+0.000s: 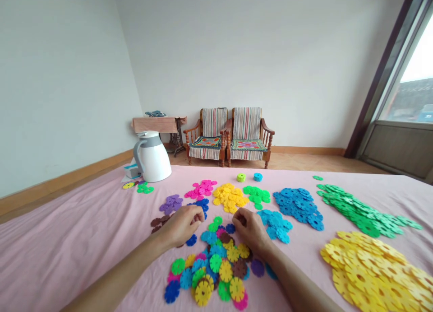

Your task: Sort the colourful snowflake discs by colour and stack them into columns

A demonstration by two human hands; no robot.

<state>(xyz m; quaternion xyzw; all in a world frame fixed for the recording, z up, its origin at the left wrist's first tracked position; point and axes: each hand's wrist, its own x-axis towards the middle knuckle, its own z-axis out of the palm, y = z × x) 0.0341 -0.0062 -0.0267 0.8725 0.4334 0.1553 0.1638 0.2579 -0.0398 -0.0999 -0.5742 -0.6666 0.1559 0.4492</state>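
My left hand [185, 225] is closed, fingers curled, in front of a small group of dark blue notched discs [203, 203]. Whatever its fingertips may pinch is hidden. Brown discs [158, 221] lie partly behind that wrist, and purple discs [171, 204] sit just beyond. My right hand [252, 229], also closed, hovers at the far right edge of a mixed pile of colourful plastic discs [215, 262]; I cannot make out anything in its fingers. Light blue discs [276, 226] rest to its right. Yellow discs [230, 197] are heaped beyond both hands.
Pink discs [201, 188], green discs [257, 195] and blue discs [297, 207] form sorted heaps. Larger green [361, 208] and yellow heaps [375, 271] lie at right. A white jug [154, 160] stands at the back left of the pink cloth [84, 239]. Two wooden chairs [245, 127] stand beyond.
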